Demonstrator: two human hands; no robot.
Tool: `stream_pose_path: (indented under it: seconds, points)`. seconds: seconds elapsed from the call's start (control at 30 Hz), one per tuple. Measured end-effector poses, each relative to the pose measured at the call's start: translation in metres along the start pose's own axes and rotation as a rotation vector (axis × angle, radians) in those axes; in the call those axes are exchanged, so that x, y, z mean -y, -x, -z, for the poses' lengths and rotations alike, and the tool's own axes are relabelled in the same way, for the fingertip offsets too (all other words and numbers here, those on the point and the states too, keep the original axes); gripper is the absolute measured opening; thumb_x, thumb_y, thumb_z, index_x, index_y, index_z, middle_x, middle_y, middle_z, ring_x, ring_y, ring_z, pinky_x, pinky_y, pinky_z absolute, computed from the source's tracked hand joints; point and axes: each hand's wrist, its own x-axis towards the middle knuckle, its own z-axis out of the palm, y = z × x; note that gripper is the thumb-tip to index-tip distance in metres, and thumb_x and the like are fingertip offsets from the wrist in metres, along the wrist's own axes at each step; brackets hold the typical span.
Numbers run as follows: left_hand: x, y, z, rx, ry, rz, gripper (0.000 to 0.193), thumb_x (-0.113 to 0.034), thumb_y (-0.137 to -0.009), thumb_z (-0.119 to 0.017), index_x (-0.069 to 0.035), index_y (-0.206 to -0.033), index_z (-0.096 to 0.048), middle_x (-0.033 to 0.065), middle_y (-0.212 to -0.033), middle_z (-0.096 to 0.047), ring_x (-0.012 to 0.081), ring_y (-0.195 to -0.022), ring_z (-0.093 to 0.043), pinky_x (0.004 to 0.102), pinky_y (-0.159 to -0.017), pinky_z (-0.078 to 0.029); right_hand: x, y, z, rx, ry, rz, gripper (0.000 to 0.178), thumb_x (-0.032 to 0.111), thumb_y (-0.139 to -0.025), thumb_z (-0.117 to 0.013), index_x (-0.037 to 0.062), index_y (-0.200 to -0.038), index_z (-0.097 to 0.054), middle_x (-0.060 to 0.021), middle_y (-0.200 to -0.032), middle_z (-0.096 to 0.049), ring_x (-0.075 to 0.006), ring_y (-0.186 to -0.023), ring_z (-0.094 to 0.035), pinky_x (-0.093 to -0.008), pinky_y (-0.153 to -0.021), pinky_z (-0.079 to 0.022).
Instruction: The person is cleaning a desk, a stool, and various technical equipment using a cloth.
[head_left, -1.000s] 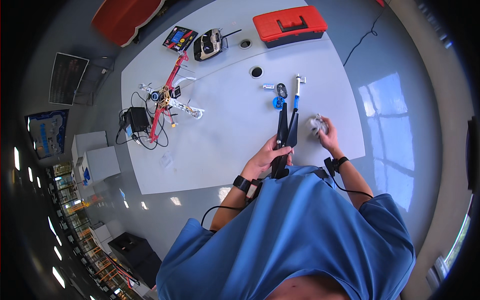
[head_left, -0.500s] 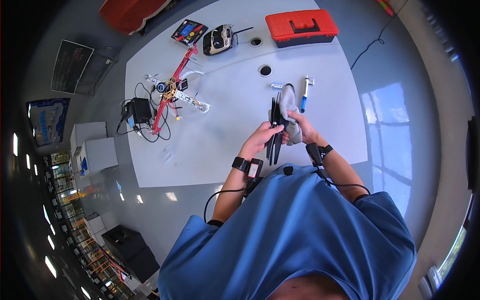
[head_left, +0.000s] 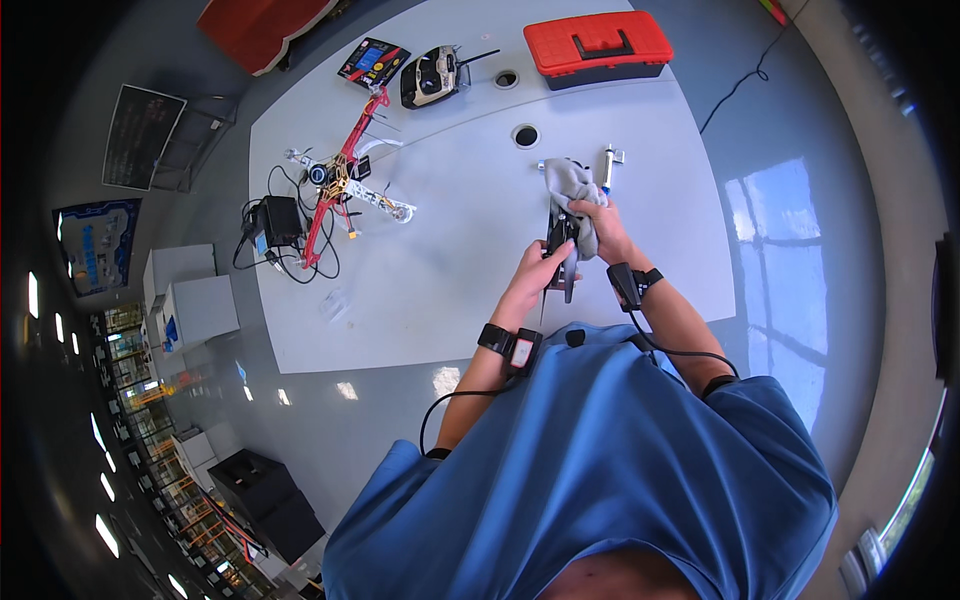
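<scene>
Left hand [head_left: 529, 274] clamped on black propeller blades [head_left: 563, 232], right hand [head_left: 608, 230] gripping a grey cloth [head_left: 572, 180], hands close together over the bench [head_left: 430, 300], blades between them, their far ends hidden by the cloth

Matt grey cloth [head_left: 573, 181], smooth black propeller blades [head_left: 563, 230]

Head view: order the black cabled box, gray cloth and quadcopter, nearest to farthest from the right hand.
1. Gray cloth: in the right hand.
2. Quadcopter: to the left.
3. Black cabled box: farther left, beside the quadcopter.
</scene>
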Motion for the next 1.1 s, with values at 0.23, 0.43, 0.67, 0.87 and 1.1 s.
stream_pose_path:
  seconds: [0.23, 0.43, 0.67, 0.87, 1.1]
  points:
    - [0.014, 0.003, 0.007, 0.088, -0.301, 0.038, 0.039, -0.027, -0.099, -0.051, -0.001, -0.127, -0.043, 0.0053, -0.092, -0.057, 0.0149, -0.069, -0.061, 0.0304, -0.062, -0.055, -0.025, 0.016, 0.016, 0.009, -0.006, -0.174, 0.031, 0.004, -0.078, -0.065, 0.0025, -0.109, -0.058, -0.0063, -0.09, -0.062, -0.0172, -0.076, -0.061, -0.0334, -0.068, -0.052]
    - [0.017, 0.008, 0.004, 0.2, -0.358, 0.013, 0.034, -0.026, -0.1, -0.047, -0.003, -0.125, -0.043, 0.0017, -0.087, -0.052, 0.0107, -0.066, -0.054, 0.0286, -0.06, -0.052, -0.005, -0.028, 0.046, -0.265, 0.038, -0.169, 0.032, 0.006, -0.075, -0.068, -0.0018, -0.104, -0.059, -0.0109, -0.085, -0.064, -0.0234, -0.068, -0.065, -0.0365, -0.061, -0.054]
    - [0.023, -0.004, 0.011, 0.195, -0.08, -0.004, 0.021, -0.025, -0.099, -0.05, -0.006, -0.11, -0.051, 0.0029, -0.083, -0.059, 0.0127, -0.071, -0.061, 0.0294, -0.067, -0.054, -0.002, -0.014, 0.046, 0.133, -0.018, -0.217, 0.029, 0.021, -0.09, -0.057, 0.0027, -0.112, -0.059, -0.0069, -0.093, -0.066, -0.0187, -0.082, -0.064, -0.0322, -0.074, -0.052]
    - [0.026, -0.013, 0.007, 0.217, 0.055, 0.012, 0.021, -0.025, -0.098, -0.052, -0.007, -0.11, -0.053, 0.0075, -0.095, -0.063, 0.0171, -0.079, -0.065, 0.0323, -0.072, -0.055, -0.011, 0.011, 0.051, 0.194, -0.178, -0.225, 0.043, 0.039, -0.094, -0.049, 0.0058, -0.12, -0.055, -0.0095, -0.101, -0.066, -0.0225, -0.089, -0.065, -0.0373, -0.078, -0.054]
    - [0.037, -0.033, 0.012, 0.022, 0.23, -0.217, 0.024, -0.024, -0.098, -0.053, -0.008, -0.117, -0.054, 0.005, -0.104, -0.063, 0.014, -0.097, -0.061, 0.0329, -0.085, -0.049, 0.006, 0.038, 0.044, 0.199, -0.42, -0.135, 0.062, 0.055, -0.094, -0.038, 0.0095, -0.136, -0.045, -0.0124, -0.124, -0.058, -0.0276, -0.109, -0.059, -0.0415, -0.097, -0.046]
